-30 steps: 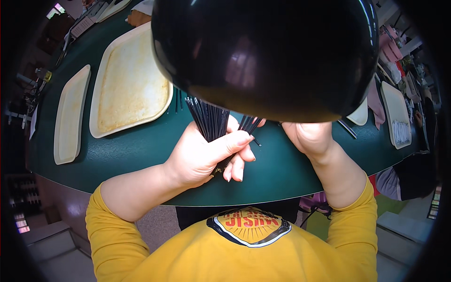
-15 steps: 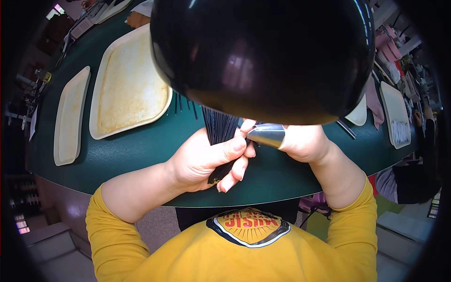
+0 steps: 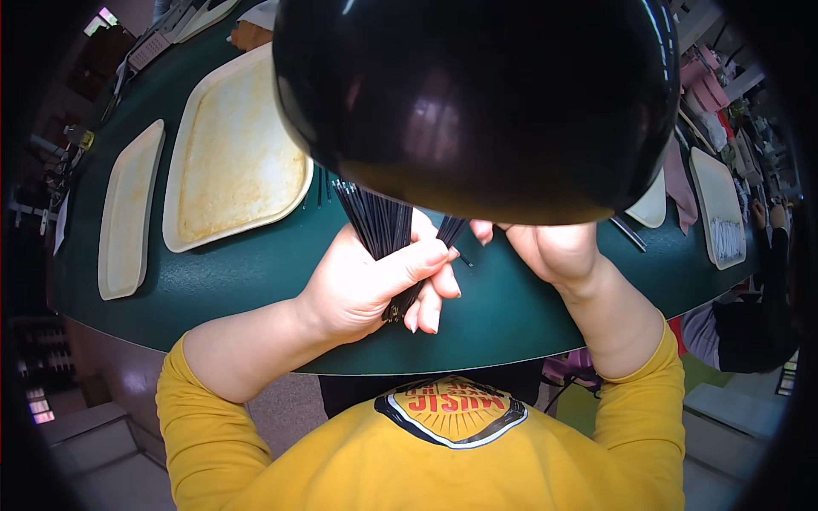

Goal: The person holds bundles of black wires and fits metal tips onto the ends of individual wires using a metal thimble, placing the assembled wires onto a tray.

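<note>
My left hand [image 3: 366, 285] is closed around a bundle of thin black wires [image 3: 379, 223] above the table. The wires fan out at the top with small light tips, and a smaller cluster parts off to the right between the fingers. Their lower ends stick out below the palm, some yellowish. My right hand [image 3: 558, 251] is just right of the bundle and apart from it. Most of its fingers are hidden behind a large glossy black dome [image 3: 477, 111], so what it holds, if anything, does not show.
Beneath the hands lies a dark green table [image 3: 230, 298] with a curved near edge. A large stained cream tray [image 3: 234, 153] and a narrower cream tray [image 3: 128, 213] lie to the left. More loose wires show beside the dome. At far right, another tray [image 3: 716, 192] holds white pieces near another person's arm.
A shiny silver piece by my right fingers has gone from view. My right hand has drawn away from the bundle, whose wires now fan wider and split into two clusters.
</note>
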